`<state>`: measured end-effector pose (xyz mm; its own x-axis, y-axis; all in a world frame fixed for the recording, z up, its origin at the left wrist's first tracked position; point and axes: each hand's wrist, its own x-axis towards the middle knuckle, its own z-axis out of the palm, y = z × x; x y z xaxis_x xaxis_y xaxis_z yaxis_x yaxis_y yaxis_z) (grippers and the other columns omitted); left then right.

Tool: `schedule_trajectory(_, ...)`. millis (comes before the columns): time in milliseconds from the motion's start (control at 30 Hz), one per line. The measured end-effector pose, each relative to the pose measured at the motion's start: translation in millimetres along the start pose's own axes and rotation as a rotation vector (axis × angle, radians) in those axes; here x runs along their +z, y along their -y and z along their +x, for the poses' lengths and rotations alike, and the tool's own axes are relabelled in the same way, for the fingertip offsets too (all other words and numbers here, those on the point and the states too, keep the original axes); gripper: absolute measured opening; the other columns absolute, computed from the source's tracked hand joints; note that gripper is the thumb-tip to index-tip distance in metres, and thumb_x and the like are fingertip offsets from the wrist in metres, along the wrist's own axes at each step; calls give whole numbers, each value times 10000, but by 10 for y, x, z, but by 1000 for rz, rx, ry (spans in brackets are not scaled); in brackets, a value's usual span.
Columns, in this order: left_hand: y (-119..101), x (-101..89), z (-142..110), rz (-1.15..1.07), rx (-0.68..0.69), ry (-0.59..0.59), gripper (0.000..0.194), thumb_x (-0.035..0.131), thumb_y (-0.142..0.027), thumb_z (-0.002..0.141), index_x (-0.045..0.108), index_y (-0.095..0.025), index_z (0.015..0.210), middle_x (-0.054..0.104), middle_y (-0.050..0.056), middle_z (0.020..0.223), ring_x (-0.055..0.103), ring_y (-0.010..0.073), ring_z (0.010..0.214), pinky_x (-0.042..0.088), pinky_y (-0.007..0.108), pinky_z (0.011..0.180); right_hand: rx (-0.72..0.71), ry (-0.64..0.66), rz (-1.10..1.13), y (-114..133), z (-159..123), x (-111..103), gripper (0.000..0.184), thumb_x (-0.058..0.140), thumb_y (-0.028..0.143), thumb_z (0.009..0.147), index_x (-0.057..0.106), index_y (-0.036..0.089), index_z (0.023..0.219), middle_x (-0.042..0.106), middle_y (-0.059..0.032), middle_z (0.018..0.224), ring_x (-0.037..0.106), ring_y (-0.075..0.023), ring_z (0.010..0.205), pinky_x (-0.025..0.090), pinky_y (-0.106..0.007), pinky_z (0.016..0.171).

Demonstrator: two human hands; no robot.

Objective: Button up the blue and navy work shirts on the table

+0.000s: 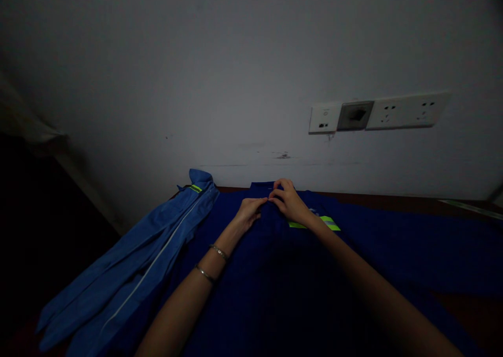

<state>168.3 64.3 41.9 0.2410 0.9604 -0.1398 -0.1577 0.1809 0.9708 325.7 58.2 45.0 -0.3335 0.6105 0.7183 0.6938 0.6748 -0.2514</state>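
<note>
A dark blue work jacket (pixel 243 273) with a yellow-green reflective strip (pixel 330 223) on its chest lies spread out, its collar (pixel 260 186) toward the wall. Just below that collar, my left hand (pixel 250 212) pinches the front edge of the jacket. My right hand (pixel 287 200) meets it there, thumb and fingers bent together on the same edge. The fingertips of both hands almost touch. Whatever small fastening may sit between them is too dark and small to make out. Two bracelets circle my left forearm.
To the left lies a lighter blue garment (pixel 145 257) with white piping and a reflective strip. Behind the dark wooden surface (pixel 377 201) rises a pale wall (pixel 196 74) with a row of sockets (pixel 406 111). The far left is deep in shadow.
</note>
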Motion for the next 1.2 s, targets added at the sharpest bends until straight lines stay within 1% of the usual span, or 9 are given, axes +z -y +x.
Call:
schedule_trajectory(100,12,4,22,11,29,-39,222,702,-295,593,657,-105,698,547,-6,558,441,52,460,277,181,437,31,-44,105,-13,5,39,85,533,193,782,617,188,774,442,-74,978,421,-212,973,377,-391,860)
schedule_trajectory(200,8,9,28,15,56,-54,267,717,-321,573,664,-97,709,544,-8,539,421,47,448,266,181,432,88,-66,211,-17,18,79,94,517,185,786,607,181,757,433,-57,924,456,-175,906,395,-339,840)
schedule_trajectory(433,-16,32,2,10,108,-96,257,732,-313,540,646,-97,649,486,-37,472,359,32,409,199,182,402,260,-153,326,-4,31,145,96,547,220,759,618,169,719,454,-37,830,484,-158,850,393,-313,832)
schedule_trajectory(567,-14,16,40,45,147,-98,234,694,-312,583,647,-95,657,511,-19,489,376,47,419,244,194,422,369,-163,413,-51,31,223,95,578,249,719,630,171,707,532,-36,799,516,-160,824,412,-306,798)
schedule_trajectory(667,-48,-17,64,241,288,-127,206,644,-301,638,649,-98,671,559,12,559,461,83,502,341,210,499,469,-154,471,-76,36,283,114,593,267,691,642,165,705,594,-42,783,545,-168,806,428,-304,771)
schedule_trajectory(800,-116,-3,-23,694,689,-293,219,616,-267,690,646,-131,859,595,53,797,533,140,721,423,258,689,523,-161,466,-64,61,287,121,589,260,677,656,165,711,637,-47,786,568,-174,801,434,-306,772)
schedule_trajectory(900,-115,69,-139,992,882,-315,214,551,-255,761,630,-154,931,561,87,977,503,183,941,398,305,845,544,-122,511,-49,86,252,120,565,240,684,652,162,711,655,-38,768,587,-157,748,444,-293,755)
schedule_trajectory(1033,-56,149,-222,1218,863,-238,238,498,-258,796,605,-133,969,572,112,993,485,216,990,390,328,869,609,-105,525,-67,99,236,115,575,242,666,651,156,671,666,-37,723,597,-156,716,450,-286,736)
schedule_trajectory(1200,-11,147,-209,1336,822,-221,274,519,-296,785,580,-122,987,592,118,940,511,225,937,404,321,827,658,-64,534,-98,86,268,129,578,245,660,659,146,677,670,-47,706,601,-160,687,459,-278,689)
